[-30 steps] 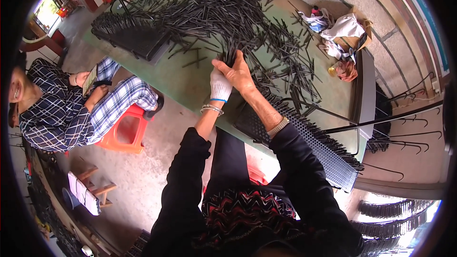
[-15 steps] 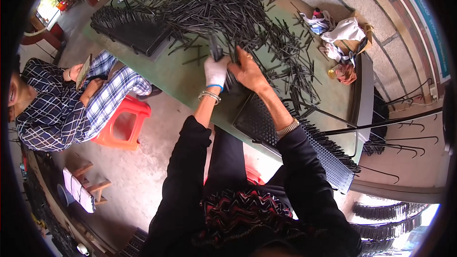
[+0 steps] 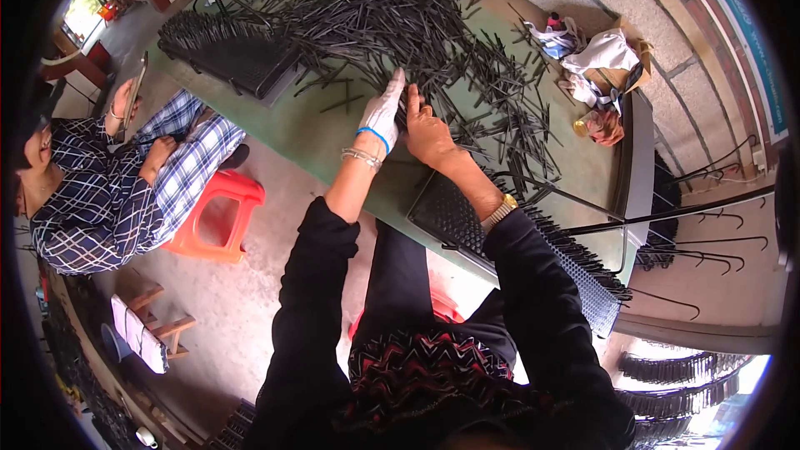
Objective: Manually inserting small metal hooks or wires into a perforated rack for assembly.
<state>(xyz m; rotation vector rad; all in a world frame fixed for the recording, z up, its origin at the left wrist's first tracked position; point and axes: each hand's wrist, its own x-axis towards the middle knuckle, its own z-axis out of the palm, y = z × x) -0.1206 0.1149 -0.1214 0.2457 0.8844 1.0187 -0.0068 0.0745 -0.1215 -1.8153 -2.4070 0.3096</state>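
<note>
Where the green table (image 3: 333, 137) meets the near edge of the heap of black sticks (image 3: 392, 17), both of the person's hands lie side by side on the table top. The left hand (image 3: 383, 112), in a white glove with a blue cuff, stretches flat with its fingers pointing up into the heap, their tips among the nearest sticks; whether it has any of them gripped cannot be told. The right hand (image 3: 427, 129), bare and with a ring, sits just beside it, touching or nearly touching, fingers curled down over a few sticks at the heap's edge; how firmly it holds them cannot be told either. The heap spreads from the hands away across the table's far half. At the table's near edge, under the right forearm, lies a black perforated tray (image 3: 454, 217). Off the table's left side, a seated person in a checked shirt (image 3: 92, 200) is next to a red stool (image 3: 212, 217).
</note>
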